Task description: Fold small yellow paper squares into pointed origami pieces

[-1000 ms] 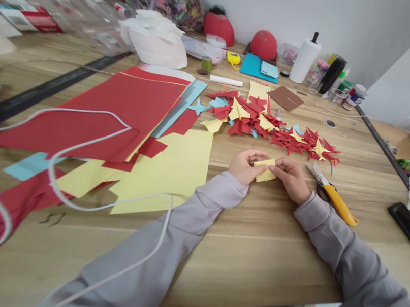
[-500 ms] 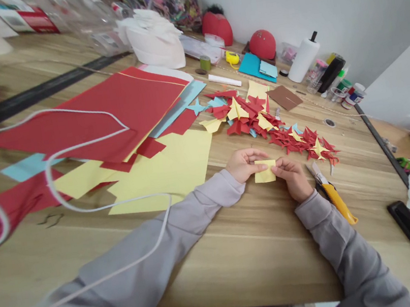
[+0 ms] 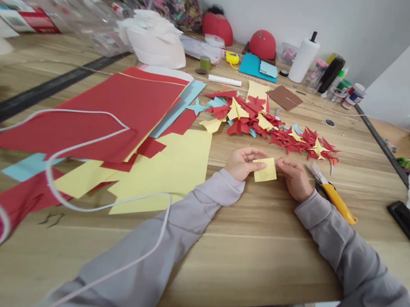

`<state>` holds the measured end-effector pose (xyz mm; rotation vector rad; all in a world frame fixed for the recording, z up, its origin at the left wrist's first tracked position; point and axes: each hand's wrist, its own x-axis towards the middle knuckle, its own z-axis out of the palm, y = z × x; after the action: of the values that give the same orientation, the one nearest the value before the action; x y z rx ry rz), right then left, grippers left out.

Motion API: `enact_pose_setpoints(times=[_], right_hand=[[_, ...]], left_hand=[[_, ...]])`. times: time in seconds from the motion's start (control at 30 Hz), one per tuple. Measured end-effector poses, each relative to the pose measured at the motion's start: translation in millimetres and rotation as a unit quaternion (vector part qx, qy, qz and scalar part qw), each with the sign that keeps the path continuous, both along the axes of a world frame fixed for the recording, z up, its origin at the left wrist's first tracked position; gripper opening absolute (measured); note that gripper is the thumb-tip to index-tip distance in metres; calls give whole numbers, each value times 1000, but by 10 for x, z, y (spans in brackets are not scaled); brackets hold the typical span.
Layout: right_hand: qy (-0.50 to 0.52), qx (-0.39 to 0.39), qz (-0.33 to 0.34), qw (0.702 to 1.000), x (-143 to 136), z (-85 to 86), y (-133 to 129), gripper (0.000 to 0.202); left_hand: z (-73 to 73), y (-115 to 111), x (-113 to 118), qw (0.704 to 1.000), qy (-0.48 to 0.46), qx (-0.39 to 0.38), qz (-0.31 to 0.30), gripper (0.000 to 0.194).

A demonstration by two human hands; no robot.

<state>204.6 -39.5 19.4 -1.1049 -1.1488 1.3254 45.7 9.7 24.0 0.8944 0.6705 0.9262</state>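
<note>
Above wood grain, the left hand (image 3: 243, 164) pinches square yellow paper (image 3: 265, 170).

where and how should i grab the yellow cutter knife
Probably by its ribbed yellow handle, from above and the right: it lies flat, handle angled to the near side, silvery end pointing away, and something black crowds its left.

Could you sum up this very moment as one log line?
left hand: pinching small yellow paper | right hand: at its right edge | nearby: orange-handled cutter, folded-paper pile
</note>
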Motion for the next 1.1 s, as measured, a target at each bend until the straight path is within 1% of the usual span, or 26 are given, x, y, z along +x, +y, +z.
enact_pose_setpoints(times=[0.07,0.2,0.5,0.57,0.77,0.93,1.1], right_hand=[[1,0,-5,1000,-17,14,-5,18],[-33,-3,-8,999,-59,41,-10,19],[-106,13,13,994,-62,29,1,25],[-115,15,22,993,-53,25,1,25],[-104,8,55,993,-35,41,-5,27],[-90,-2,49,995,-34,70,-9,28],[-71,-7,50,996,-13,54,-8,23]], left_hand=[[3,-8,2,1000,9,10,2,42],[-11,-22,16,998,37,44,10,38],[-48,-38,20,992,69,103,7,35],[-47,-43,21,993,63,98,5,34],[-39,-18,13,998,15,37,-40,38],[-40,18,-6,997,20,46,-52,38],[-57,50,-21,997,15,36,-65,40]])
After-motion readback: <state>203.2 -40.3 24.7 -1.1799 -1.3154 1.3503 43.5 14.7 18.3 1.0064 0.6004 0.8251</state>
